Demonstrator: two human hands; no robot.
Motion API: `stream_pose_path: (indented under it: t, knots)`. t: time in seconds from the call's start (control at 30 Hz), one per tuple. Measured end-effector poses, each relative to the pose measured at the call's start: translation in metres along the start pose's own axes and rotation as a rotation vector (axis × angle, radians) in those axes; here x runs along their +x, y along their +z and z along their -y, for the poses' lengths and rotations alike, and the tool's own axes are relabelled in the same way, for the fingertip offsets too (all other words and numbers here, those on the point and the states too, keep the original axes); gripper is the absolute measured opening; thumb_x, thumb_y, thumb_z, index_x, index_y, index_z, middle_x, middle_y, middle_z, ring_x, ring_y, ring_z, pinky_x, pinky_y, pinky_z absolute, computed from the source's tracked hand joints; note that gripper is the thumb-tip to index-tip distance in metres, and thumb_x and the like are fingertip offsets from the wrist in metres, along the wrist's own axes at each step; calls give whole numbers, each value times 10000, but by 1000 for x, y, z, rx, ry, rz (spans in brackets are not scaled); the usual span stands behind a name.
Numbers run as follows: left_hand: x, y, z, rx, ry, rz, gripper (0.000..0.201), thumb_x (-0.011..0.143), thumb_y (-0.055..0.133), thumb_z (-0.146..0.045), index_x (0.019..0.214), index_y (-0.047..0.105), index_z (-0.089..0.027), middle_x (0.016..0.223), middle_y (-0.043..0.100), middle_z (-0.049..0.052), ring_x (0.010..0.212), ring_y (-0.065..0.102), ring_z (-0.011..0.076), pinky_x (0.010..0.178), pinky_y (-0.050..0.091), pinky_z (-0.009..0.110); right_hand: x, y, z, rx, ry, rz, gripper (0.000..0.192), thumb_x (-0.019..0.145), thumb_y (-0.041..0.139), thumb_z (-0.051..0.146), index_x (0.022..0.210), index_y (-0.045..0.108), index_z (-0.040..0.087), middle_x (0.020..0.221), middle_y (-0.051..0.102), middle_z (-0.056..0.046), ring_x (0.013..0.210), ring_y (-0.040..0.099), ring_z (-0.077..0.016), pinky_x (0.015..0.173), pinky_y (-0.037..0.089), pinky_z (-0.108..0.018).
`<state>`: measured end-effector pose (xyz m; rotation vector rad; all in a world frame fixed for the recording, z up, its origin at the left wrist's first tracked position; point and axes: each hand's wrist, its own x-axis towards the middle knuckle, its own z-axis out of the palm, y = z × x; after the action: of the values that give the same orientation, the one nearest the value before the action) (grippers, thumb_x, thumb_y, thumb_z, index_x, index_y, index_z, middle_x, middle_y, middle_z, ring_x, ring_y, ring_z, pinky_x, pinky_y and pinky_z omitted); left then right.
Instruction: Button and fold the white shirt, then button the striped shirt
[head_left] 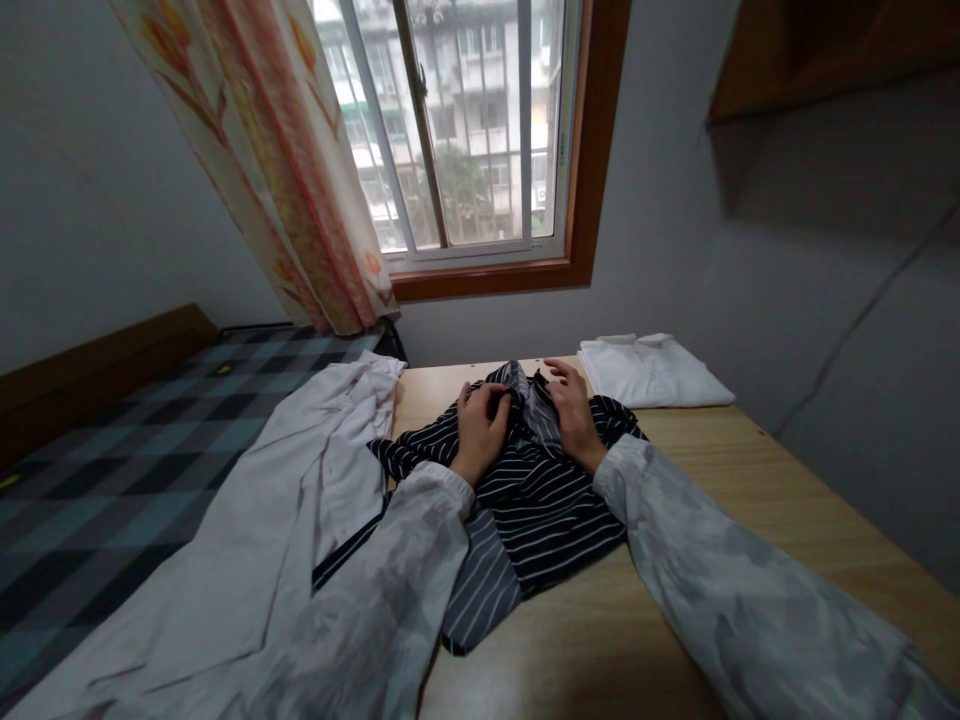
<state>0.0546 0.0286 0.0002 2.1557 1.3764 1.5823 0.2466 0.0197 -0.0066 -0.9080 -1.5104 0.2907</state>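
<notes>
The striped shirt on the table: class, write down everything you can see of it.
The striped shirt is dark cloth with thin white stripes, its grey striped inside showing at the collar and lower left. It lies spread and rumpled on the wooden table, collar towards the window. Both hands press on its collar area, left hand and right hand. A white garment touches its left edge.

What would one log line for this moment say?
left hand: flat on striped shirt collar | right hand: same collar | folded white garment: beyond, on table

A wooden table [750, 500] bears a striped shirt [540, 500], a folded white shirt [652, 372], and a white garment [300, 500] overhanging the checkered bed [112, 470].
</notes>
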Motion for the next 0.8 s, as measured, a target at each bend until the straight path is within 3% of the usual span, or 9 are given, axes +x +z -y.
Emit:
stream_pose_path:
  t: [0.1, 0.2, 0.3, 0.4, 0.57, 0.73, 0.8]
  knots:
    - [-1, 1, 0, -98, -16, 91, 112, 996, 734, -341, 1031, 751, -236, 1037, 803, 56, 1018, 730, 260, 1069, 533, 459, 1, 0, -6, 139, 70, 67, 429, 1083, 376, 418, 913, 734, 253, 1505, 671, -78, 1443, 538, -288, 1264, 382, -501]
    - [-1, 1, 3, -191, -82, 141, 157, 970, 771, -374, 1025, 788, -228, 1032, 820, 56, 987, 746, 255, 973, 563, 413, 2, 6, -18, 194, 178, 86, 357, 1025, 503, 466, 890, 751, 248, 1257, 781, -108, 1292, 644, -302, 1205, 449, -506]
    - [0, 1, 7, -255, -141, 161, 191, 954, 790, -395, 1032, 819, -223, 1036, 829, 59, 986, 752, 255, 971, 560, 410, 3, 10, -25, 130, 192, 74, 257, 956, 647, 478, 965, 759, 246, 1098, 777, -107, 1125, 688, -308, 1084, 529, -498]
    - [2, 2, 8, -289, -123, 190, 214, 980, 759, -417, 1025, 829, -220, 1010, 812, 58, 967, 732, 241, 943, 558, 392, 2, 12, -24, 99, 146, 59, 217, 970, 676, 456, 1031, 709, 250, 1073, 751, -87, 1077, 690, -284, 1028, 549, -457]
    - [5, 2, 7, -258, -71, 259, 331, 1093, 569, -412, 958, 800, -217, 953, 746, 53, 953, 685, 220, 942, 555, 361, 0, 12, -21, 127, 171, 73, 344, 996, 676, 465, 1269, 669, 256, 1047, 750, -53, 1015, 704, -250, 982, 558, -412]
    - [3, 1, 8, -258, -84, 270, 348, 1100, 439, -231, 1098, 788, -234, 1125, 756, 63, 1153, 693, 230, 1107, 520, 390, 2, 12, -23, 25, 153, 67, 297, 999, 673, 523, 1001, 764, 240, 1033, 771, -93, 1038, 693, -295, 981, 540, -452]
    - [2, 3, 10, -255, -83, 265, 320, 1073, 459, -193, 1123, 773, -232, 1152, 752, 65, 1178, 690, 232, 1127, 514, 400, 2, 11, -22, 28, 139, 46, 303, 1018, 648, 522, 989, 763, 243, 1022, 768, -93, 1037, 688, -298, 972, 544, -458]
